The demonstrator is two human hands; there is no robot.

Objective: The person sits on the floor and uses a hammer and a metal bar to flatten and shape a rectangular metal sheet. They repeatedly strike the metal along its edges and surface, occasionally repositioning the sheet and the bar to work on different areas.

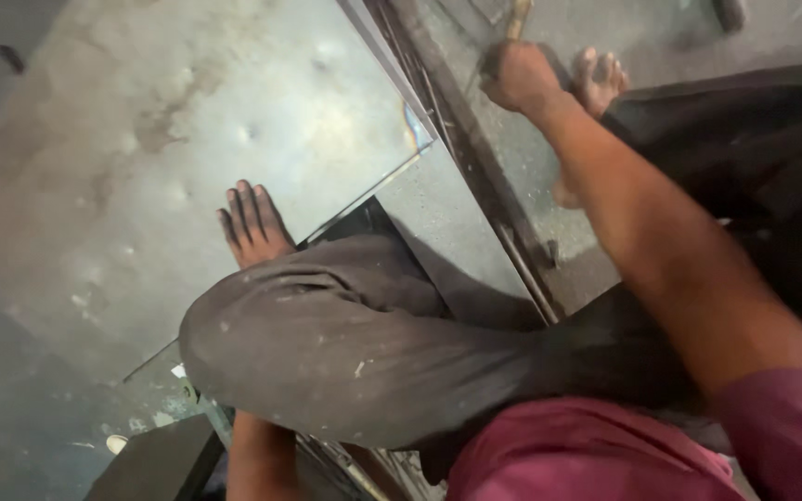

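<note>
Head view: right hand at top, fingers closed tight round a pale wooden handle, tool head out of frame. Handle held above a dark rail, just beside a bare right foot. Left forearm low in frame, its hand hidden behind the knee; open or closed, cannot tell.

Likely trouble: toes so near the tool, so a glancing or missed blow probably lands on them. Left foot planted on the sheet close to its bare edge and corner; a slip there could mean a cut. Squatting balance across sheet and rail looks unsteady should the sheet shift.

Sheet: flat grey metal, dull sheen, shallow dimples, rusty blotches, bluish tint at the near corner. Rail: long, narrow, dark steel, grimy. Floor: rough, dusty concrete. Trousers: soft brown cloth, speckled white.
</note>
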